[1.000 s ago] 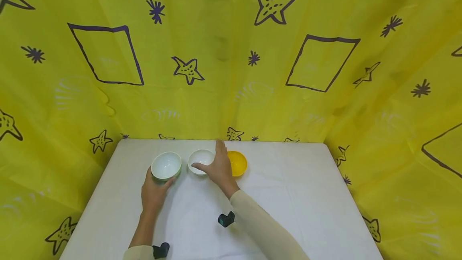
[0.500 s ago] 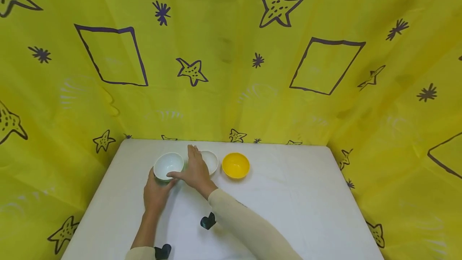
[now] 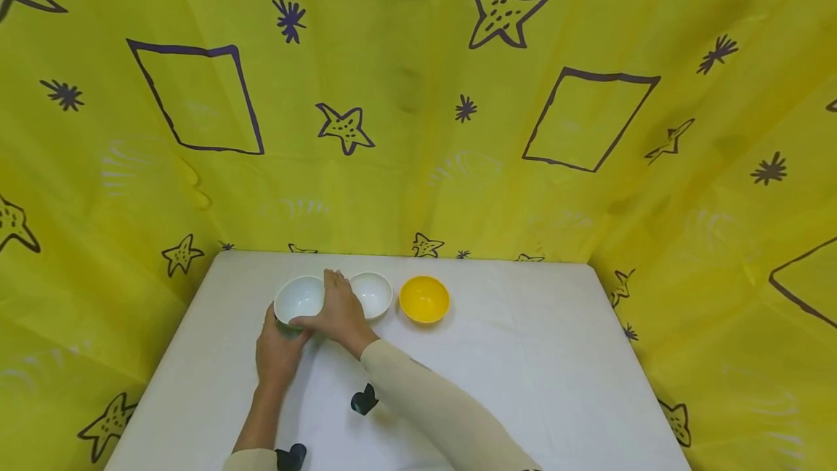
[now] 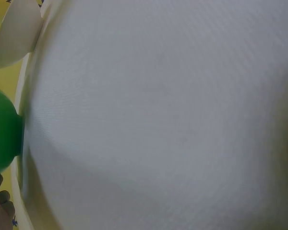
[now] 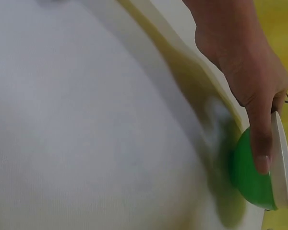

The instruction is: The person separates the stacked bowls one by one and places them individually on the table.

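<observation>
At the back left of the white table point(image 3: 523, 355) we've got the green bowl point(image 3: 299, 299), white inside, sitting upright with both hands on it. Our left hand point(image 3: 277, 349) cups the near side, thumb pressed against the green wall in the right wrist view. Our right hand point(image 3: 340, 311) lies across the rim, fingers straight and together, thumb on the near edge. Just right of it sits a white bowl point(image 3: 373, 294), then a yellow bowl point(image 3: 424, 299), with yellow star-print sheeting point(image 3: 418, 129) all around.
</observation>
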A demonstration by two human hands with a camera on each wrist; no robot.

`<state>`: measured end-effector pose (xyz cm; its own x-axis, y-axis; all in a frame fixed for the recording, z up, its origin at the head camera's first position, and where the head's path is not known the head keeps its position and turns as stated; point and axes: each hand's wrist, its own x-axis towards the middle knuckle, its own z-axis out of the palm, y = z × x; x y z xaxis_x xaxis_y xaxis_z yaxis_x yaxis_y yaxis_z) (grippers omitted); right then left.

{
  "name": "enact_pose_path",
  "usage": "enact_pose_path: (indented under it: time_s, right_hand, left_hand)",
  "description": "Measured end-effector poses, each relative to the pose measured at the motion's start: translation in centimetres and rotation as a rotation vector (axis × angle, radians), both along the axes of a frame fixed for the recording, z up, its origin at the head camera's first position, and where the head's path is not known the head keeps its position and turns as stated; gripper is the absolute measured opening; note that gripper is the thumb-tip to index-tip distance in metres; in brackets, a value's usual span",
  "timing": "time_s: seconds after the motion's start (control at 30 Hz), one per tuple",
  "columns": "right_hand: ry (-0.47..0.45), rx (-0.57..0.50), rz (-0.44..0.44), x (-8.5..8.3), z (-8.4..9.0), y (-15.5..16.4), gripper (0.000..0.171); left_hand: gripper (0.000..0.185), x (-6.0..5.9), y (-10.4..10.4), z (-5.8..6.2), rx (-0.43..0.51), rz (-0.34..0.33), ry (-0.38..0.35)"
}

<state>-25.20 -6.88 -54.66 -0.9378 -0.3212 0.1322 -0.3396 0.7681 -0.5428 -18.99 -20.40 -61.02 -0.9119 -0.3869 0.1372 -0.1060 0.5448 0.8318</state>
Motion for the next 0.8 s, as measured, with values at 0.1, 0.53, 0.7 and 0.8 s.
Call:
enact_pose_path:
  time_s: [0.1,0.53,0.7,0.8]
  right_hand:
    - [-0.003,0.024,0.002,0.0,-0.3,-0.5,0.117]
    - [0.07,0.151,0.014,0.1,-0.8,-1.1,0.118]
    - [0.073,0.182,0.003,0.0,-0.8,-1.3,0.119]
    - [0.072,0.201,-0.003,-0.1,-0.8,-1.5,0.12]
  left_hand:
    - [0.089,0.1,0.0,0.0,0.01,0.0,0.004]
    - [0.09,0.1,-0.1,-0.1,0.006,0.005,-0.006]
    - [0.089,0.0,-0.2,-0.2,0.011,0.008,-0.009]
    - [0.089,-0.1,-0.2,-0.2,0.009,0.013,-0.01]
